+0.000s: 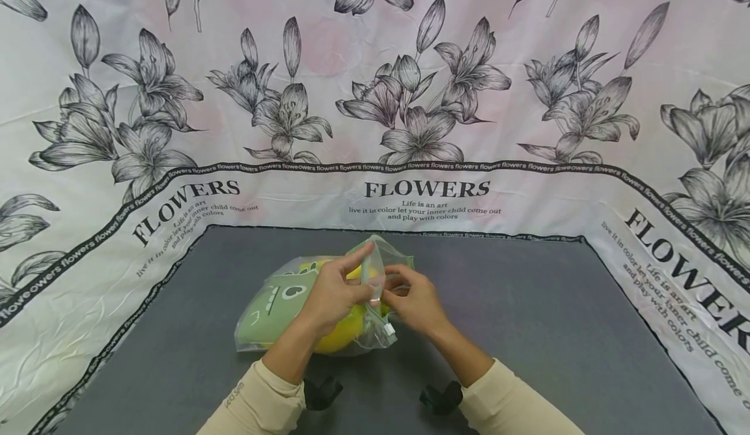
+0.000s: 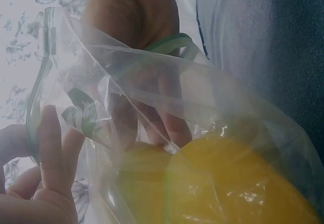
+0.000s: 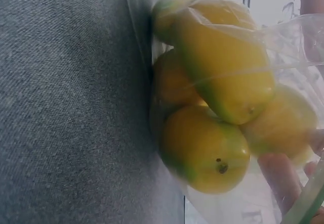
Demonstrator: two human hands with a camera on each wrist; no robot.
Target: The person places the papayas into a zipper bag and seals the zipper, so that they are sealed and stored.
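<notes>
A clear zip bag (image 1: pixel 275 305) with a green cartoon face printed on it lies on the grey table. Through its plastic show several plump yellow fruits (image 3: pixel 223 67) tinged with green. At the bag's mouth, my left hand (image 1: pixel 336 288) holds the raised plastic between thumb and fingers, its index finger stretched upward. My right hand (image 1: pixel 418 301) pinches the mouth's right side with bent fingers. A white slider (image 1: pixel 389 329) sits on the zip strip just below the hands. In the left wrist view, the right fingers show through the plastic above the yellow fruit.
A grey cloth (image 1: pixel 527 318) covers the table on both sides of the bag. Behind it rises a white curtain (image 1: pixel 328 200) printed with flowers and lettering. Dark straps (image 1: pixel 322 394) stick out near both sleeves.
</notes>
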